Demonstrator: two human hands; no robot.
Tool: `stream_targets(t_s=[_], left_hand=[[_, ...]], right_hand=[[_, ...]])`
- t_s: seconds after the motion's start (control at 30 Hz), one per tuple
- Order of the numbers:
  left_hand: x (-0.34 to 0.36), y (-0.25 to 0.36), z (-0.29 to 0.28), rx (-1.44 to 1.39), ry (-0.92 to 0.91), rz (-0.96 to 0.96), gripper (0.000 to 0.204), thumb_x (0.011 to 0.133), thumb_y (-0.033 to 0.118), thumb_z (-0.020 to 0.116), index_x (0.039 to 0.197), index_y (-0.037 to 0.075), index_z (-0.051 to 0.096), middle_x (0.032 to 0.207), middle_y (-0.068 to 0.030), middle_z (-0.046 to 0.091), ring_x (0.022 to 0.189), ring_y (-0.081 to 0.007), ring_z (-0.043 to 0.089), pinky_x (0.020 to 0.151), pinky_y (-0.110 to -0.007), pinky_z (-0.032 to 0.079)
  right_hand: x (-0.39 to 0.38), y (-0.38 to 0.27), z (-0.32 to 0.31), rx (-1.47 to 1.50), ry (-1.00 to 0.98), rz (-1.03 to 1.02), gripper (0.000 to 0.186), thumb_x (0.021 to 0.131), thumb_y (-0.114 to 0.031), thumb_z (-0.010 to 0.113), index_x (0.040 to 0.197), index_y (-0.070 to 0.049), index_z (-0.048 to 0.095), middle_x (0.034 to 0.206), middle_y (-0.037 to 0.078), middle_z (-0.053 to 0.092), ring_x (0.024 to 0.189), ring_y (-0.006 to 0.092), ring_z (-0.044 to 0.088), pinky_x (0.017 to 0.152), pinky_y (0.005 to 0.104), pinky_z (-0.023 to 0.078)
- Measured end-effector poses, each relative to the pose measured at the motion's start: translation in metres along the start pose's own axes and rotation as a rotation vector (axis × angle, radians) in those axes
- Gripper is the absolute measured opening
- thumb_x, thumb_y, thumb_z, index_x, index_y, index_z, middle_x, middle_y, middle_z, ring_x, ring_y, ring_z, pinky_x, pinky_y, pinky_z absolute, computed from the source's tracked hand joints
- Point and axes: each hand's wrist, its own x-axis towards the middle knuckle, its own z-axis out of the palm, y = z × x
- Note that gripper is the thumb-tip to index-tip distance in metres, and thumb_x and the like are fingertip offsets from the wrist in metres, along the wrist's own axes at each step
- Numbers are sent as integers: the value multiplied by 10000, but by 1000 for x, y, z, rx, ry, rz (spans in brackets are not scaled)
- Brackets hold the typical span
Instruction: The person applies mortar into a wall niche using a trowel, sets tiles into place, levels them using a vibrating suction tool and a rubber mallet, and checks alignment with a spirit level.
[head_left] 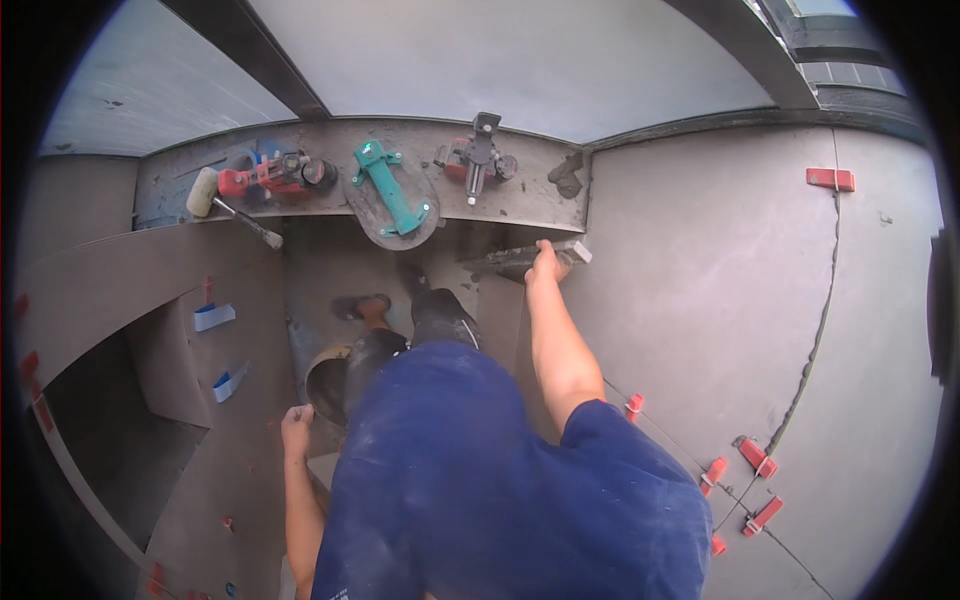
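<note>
right hand (545, 262) grasps the flat grey mortar-caked trowel blade (520, 258); left hand (297, 420) rests clenched on the smooth grey tile panel (250, 460)

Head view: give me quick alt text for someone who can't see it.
Seen from above, a person in blue clothes stands among grey tiled walls, right hand gripping a grey tile strip, left hand on a tiled wall. A ledge ahead holds a mallet, a green suction handle and red tools.
</note>
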Motion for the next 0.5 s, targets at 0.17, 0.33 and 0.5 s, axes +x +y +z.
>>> stream_targets(t_s=[0.17, 0.33, 0.5], left_hand=[[-29, 36, 17, 30, 18, 82, 298, 881, 261, 668, 987, -17, 659, 878, -56, 665, 812, -141, 593, 764, -283, 463], [-60, 34, 19, 49, 123, 69, 311, 860, 319, 686, 962, 25, 678, 876, -77, 676, 810, -161, 604, 743, -324, 482], [-36, 32, 36, -72, 182, 44, 326, 857, 333, 679, 942, 18, 674, 864, -99, 678, 818, -175, 609, 754, -340, 485]], right_hand=[[62, 6, 29, -42, -53, 108, 541, 654, -136, 760, 1124, 39, 558, 1106, 138, 613, 879, 254, 604, 765, 411, 496], [72, 23, 24, -143, -303, 310, 444, 939, -286, 569, 1284, -13, 510, 1321, 115, 537, 1172, 258, 533, 963, 460, 412], [194, -7, 7, -209, -279, 271, 492, 817, -306, 612, 1214, -18, 572, 1255, 127, 579, 1090, 303, 568, 900, 464, 471]])
